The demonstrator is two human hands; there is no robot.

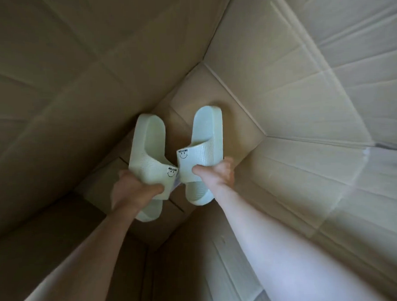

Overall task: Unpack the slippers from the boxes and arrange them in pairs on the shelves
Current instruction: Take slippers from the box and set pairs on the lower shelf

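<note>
Both hands reach deep into a big cardboard box [280,80]. The left hand [131,191] has its fingers [155,188] curled tight round the strap of the left slipper [147,143]. The right hand [218,172] grips the strap of the right slipper [206,132]. Both pale green slippers are inside the box, their straps meeting between the thumbs and their heels pointing away from the fingers.

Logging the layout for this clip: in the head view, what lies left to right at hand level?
Shaded box wall, left hand, left pale green slipper, right pale green slipper, right hand, lit box wall.
</note>
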